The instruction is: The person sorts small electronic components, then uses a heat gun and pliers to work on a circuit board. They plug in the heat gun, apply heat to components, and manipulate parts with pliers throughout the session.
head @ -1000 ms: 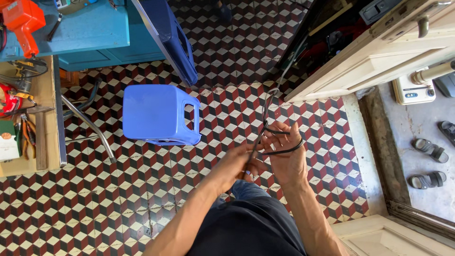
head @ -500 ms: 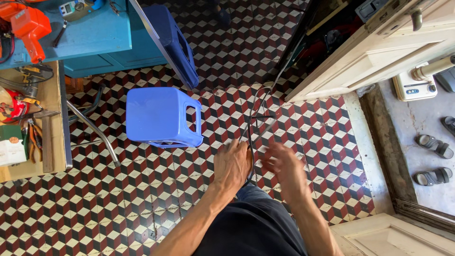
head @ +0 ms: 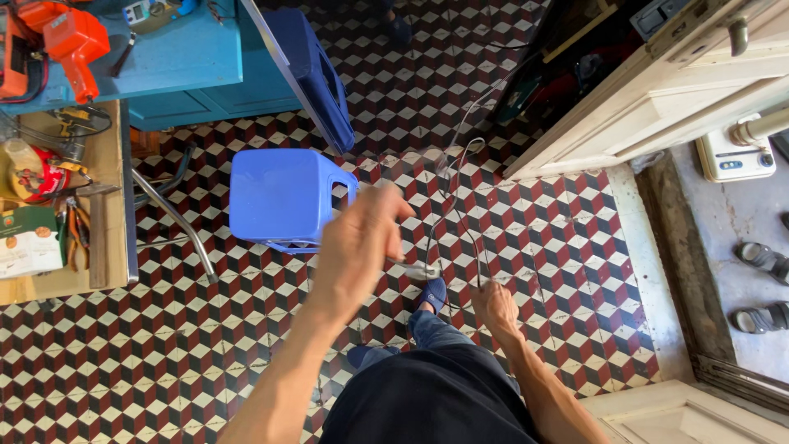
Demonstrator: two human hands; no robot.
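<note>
A thin cable (head: 454, 215) is pinched low in the closed right hand (head: 496, 306). It runs up and away over the tiled floor (head: 575, 247). The left hand (head: 362, 238) is raised, blurred, fingers loosely curled. A blue stool (head: 283, 197) stands just beyond.

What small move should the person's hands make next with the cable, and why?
Probably bring the raised left hand back down to the cable, since only the right hand seems to grip it, and loose loops trail over the tiled floor.
</note>
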